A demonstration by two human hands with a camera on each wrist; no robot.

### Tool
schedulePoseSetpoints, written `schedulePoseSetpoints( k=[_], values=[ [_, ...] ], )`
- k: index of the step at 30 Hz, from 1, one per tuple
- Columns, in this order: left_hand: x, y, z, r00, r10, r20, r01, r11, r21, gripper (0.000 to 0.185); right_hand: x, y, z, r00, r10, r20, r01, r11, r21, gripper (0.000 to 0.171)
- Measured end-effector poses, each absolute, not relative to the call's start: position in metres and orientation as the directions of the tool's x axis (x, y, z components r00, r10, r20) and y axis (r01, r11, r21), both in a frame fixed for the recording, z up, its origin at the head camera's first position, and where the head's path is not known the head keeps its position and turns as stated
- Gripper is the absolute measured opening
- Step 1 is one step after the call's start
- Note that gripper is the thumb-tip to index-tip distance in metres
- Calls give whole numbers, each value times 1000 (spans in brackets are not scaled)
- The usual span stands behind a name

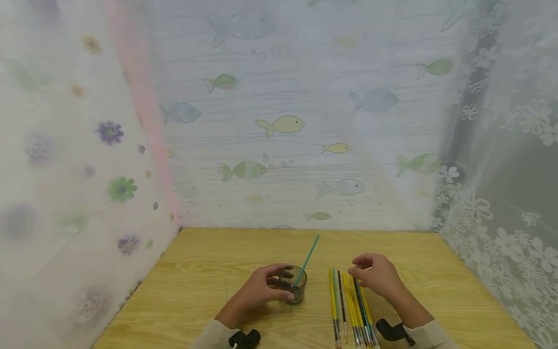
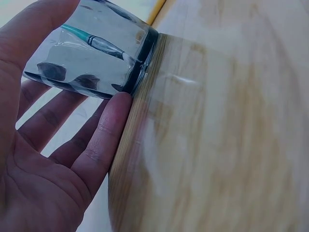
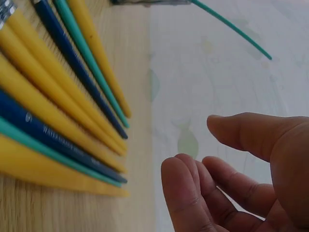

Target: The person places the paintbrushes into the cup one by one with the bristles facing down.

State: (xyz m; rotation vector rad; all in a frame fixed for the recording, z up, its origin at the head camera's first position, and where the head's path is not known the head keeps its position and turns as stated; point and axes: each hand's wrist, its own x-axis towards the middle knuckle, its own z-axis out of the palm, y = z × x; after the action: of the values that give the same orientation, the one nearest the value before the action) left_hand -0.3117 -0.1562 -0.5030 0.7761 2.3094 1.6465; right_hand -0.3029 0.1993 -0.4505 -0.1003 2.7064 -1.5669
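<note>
My left hand (image 1: pixel 259 291) grips a clear drinking glass (image 1: pixel 298 294) that stands on the table, with thumb and fingers round its sides. One paintbrush with a teal handle (image 1: pixel 310 255) leans in the glass. Through the glass wall, the left wrist view shows its bristle end (image 2: pixel 104 46) down near the bottom. My right hand (image 1: pixel 378 275) hovers by the handle ends of a row of paintbrushes (image 1: pixel 352 303), holding nothing. In the right wrist view its thumb and fingers (image 3: pixel 181 186) are apart, beside the yellow, teal and dark blue handles (image 3: pixel 72 108).
The light wood table (image 1: pixel 196 271) carries the glass and the brushes, whose bristles point toward me. A curtain with printed fish (image 1: pixel 279 124) hangs behind it. Flower-patterned curtains close off the left (image 1: pixel 122 189) and right (image 1: pixel 477 206) sides.
</note>
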Motion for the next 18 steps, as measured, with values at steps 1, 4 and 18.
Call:
schedulePoseSetpoints(
  k=[1,4,18],
  values=[
    [-312,-156,-503,-843,520,134,297,243,923,71,-303,202,-450,-998,-58,10,-38,501,-865,38],
    [-312,-156,-503,-845,518,133,294,243,924,71,-302,208,-451,-998,-53,-20,-9,507,-862,42],
    [-312,-156,-504,-847,517,127,291,250,924,71,-306,228,-459,-989,-65,-130,77,522,-850,51]
  ],
)
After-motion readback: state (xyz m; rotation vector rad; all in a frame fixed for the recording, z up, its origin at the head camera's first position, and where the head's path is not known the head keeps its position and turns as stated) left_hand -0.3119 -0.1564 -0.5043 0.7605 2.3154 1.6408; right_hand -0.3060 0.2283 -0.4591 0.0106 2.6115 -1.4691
